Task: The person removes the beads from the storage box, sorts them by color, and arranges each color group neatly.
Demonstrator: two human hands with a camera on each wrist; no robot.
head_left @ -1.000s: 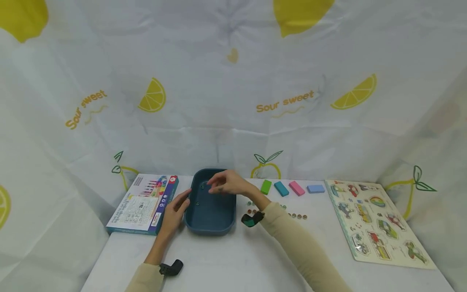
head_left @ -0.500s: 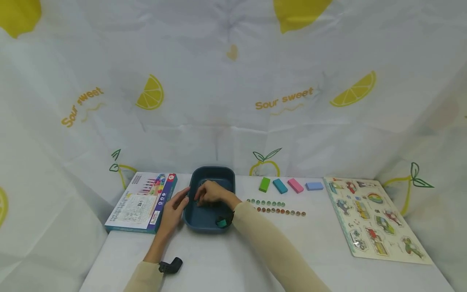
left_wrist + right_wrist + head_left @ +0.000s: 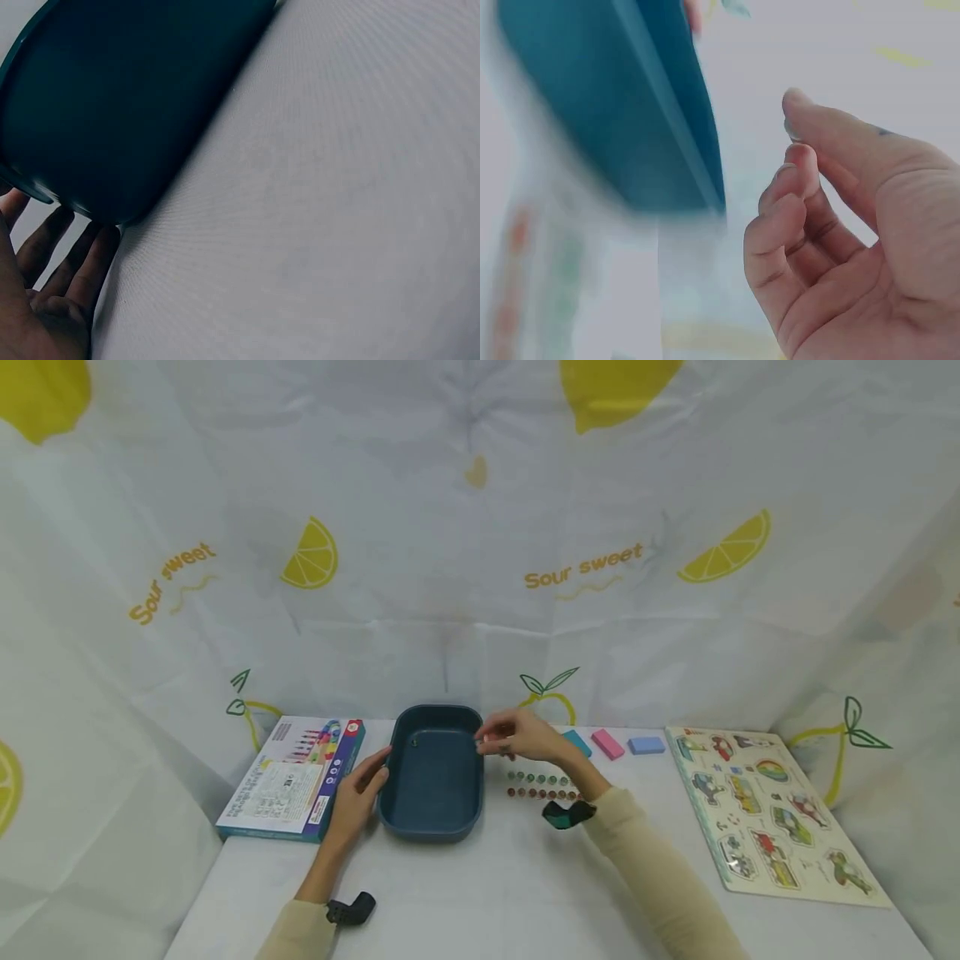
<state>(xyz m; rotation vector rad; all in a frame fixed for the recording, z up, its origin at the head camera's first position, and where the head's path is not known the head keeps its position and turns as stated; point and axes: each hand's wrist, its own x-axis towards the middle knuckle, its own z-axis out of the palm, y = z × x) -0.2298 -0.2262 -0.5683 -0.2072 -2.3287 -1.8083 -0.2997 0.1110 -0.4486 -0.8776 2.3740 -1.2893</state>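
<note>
A dark blue tray (image 3: 431, 837) stands on the table, with a small glass bead (image 3: 415, 743) inside near its far left corner. My left hand (image 3: 358, 793) rests against the tray's left side; its fingers (image 3: 88, 262) reach the outer wall fairly straight. Just past the tray's right rim, my right hand (image 3: 525, 737) is raised, thumb and index finger pinched together. A small clear bead (image 3: 792, 133) shows between these fingertips in the right wrist view, mostly covered. Right of the tray lie a row of green beads (image 3: 542, 778) and a row of reddish-brown beads (image 3: 542, 793), partly behind the right wrist.
Left of the tray lies a boxed set (image 3: 288, 781). At the back right are a teal block (image 3: 577, 742), a pink block (image 3: 608, 744) and a light blue block (image 3: 647, 745). A picture puzzle board (image 3: 772, 814) lies at the far right. A printed cloth hangs behind.
My right hand dipped into the tray, then came out to the right pinching a bead. Fewer beads lie in the tray. The left hand stays at the tray's side.
</note>
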